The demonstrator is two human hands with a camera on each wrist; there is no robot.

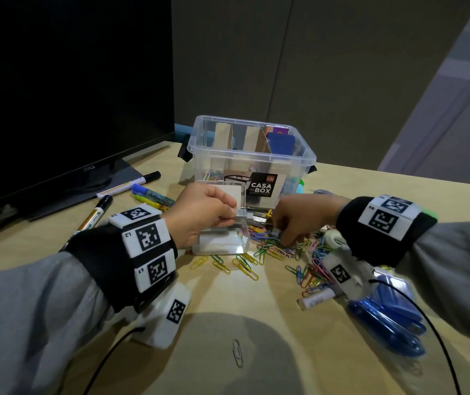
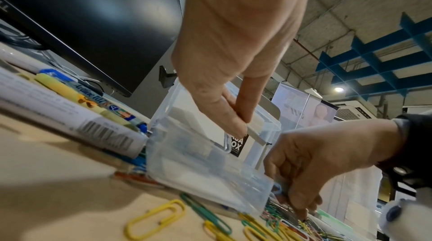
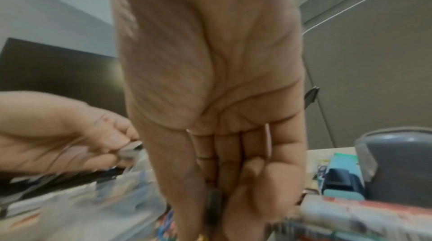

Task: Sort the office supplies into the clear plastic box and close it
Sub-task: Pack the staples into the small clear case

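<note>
The left hand (image 1: 199, 212) pinches a strip of staples (image 1: 241, 213) over a small clear case (image 1: 223, 240) on the light wooden desk (image 1: 213, 303), while the right hand (image 1: 303, 218), fingers curled down, picks in the pile of coloured paper clips (image 1: 279, 252) beneath it; what it grips is blurred. The clear plastic box (image 1: 249, 155) stands open just beyond both hands. Markers (image 1: 128, 185) and a dark monitor (image 1: 65, 81) lie beyond the left hand, a grey partition wall (image 1: 313, 67) behind the box.
</note>
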